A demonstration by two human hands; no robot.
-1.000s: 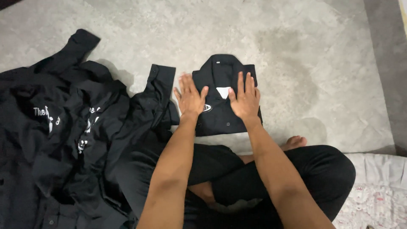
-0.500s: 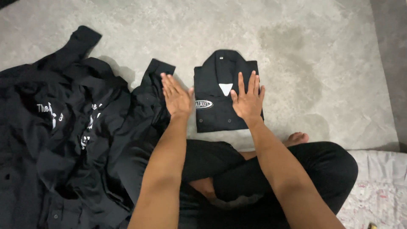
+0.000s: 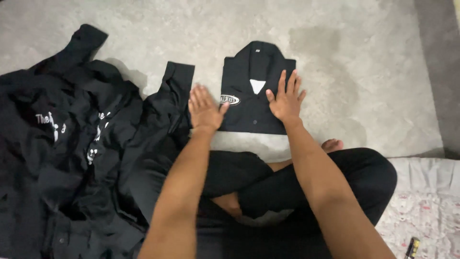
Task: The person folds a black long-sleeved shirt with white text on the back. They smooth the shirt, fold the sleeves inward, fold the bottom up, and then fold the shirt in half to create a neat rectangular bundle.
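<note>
A folded black shirt [image 3: 256, 91] lies flat on the grey carpet [image 3: 364, 57], collar away from the person, a small white tag at the neck and a white oval patch on its chest. The right hand [image 3: 286, 98] rests on the shirt's right half, palm down, fingers spread wide, gripping nothing. The left hand [image 3: 204, 108] lies flat and open at the shirt's left edge, its thumb on the fabric and the rest of it over a loose black sleeve [image 3: 173, 91] just beside the shirt; it holds nothing either.

Further left of the shirt sprawls a heap of black garments [image 3: 67, 144] with white lettering, crumpled and overlapping so that I cannot count the pieces; the heap runs out of view at the left and bottom edges. Nearer than the shirt, the person's crossed legs in black trousers [image 3: 297, 192] fill the foreground, one bare foot [image 3: 332, 144] peeping out near the shirt's lower right corner. To the right of the legs lies a pale patterned cloth [image 3: 426, 216], and on it, cut off by the bottom edge, a small dark and yellow object [image 3: 412, 248] I cannot make out.
</note>
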